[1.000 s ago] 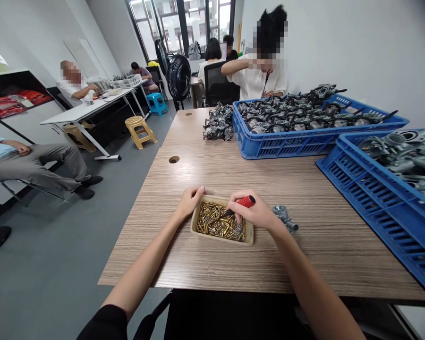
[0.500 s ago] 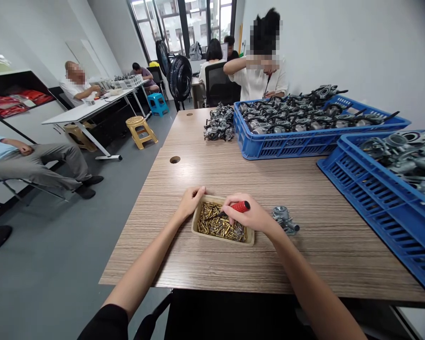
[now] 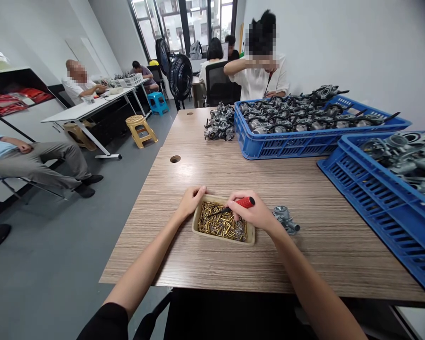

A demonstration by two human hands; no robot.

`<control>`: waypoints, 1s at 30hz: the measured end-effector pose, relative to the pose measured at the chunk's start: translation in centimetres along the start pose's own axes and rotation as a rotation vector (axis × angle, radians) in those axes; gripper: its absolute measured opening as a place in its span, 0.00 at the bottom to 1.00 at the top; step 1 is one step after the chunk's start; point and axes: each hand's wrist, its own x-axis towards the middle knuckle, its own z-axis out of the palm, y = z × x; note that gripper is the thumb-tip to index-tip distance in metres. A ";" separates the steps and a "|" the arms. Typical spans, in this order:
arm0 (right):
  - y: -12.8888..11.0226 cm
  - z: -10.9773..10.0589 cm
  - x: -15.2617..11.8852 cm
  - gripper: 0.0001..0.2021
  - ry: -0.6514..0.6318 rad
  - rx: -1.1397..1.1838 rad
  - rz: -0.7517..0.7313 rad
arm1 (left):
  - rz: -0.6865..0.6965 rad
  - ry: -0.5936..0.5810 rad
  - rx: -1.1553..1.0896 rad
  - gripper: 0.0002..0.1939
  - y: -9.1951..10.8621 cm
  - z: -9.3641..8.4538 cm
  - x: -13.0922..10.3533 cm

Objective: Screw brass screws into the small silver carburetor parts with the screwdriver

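A cream tray (image 3: 223,240) full of small brass parts (image 3: 216,224) rests on the wood-grain table (image 3: 205,264). My left hand (image 3: 191,200) grips the tray's upper left corner, thumb along the rim. Over the tray's right part, my right hand (image 3: 251,210) is closed round a red-handled screwdriver (image 3: 246,202), whose dark shaft points left and down to the brass parts. Just right of that hand lies a grey metal carburetor (image 3: 286,219), partly hidden by my right wrist.
Two blue crates (image 3: 269,146) (image 3: 386,189) of metal carburetors stand at the right. A carburetor pile (image 3: 219,123) lies beside the far crate. Across the table a person (image 3: 255,80) holds a screwdriver. A round hole (image 3: 175,159) is near the left edge.
My right hand and the screwdriver have shifted slightly right over the tray. My left hand stays at the tray's corner.
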 end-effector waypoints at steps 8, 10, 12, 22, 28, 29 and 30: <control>0.2 -0.5 0.0 0.10 0.055 0.040 0.036 | 0.170 -0.097 0.296 0.09 2.1 -3.5 -1.1; 0.2 -0.5 0.1 0.10 0.063 0.045 0.038 | 0.226 -0.138 0.378 0.12 3.0 -4.4 -1.8; 0.3 -0.6 0.1 0.10 0.076 0.052 0.045 | 0.267 -0.135 0.422 0.14 3.8 -4.9 -2.6; 0.6 -1.1 0.4 0.12 0.115 0.045 0.035 | 0.215 -0.244 0.640 0.06 4.9 -3.0 -3.8; 0.6 -0.9 0.3 0.12 0.090 0.055 0.042 | 0.182 -0.258 0.730 0.07 5.3 -2.6 -4.2; 0.5 -0.8 0.3 0.12 0.072 0.053 0.045 | 0.175 -0.260 0.745 0.07 5.2 -2.5 -4.3; 0.4 -0.6 0.2 0.12 0.054 0.042 0.038 | 0.169 -0.262 0.757 0.07 5.1 -2.4 -4.4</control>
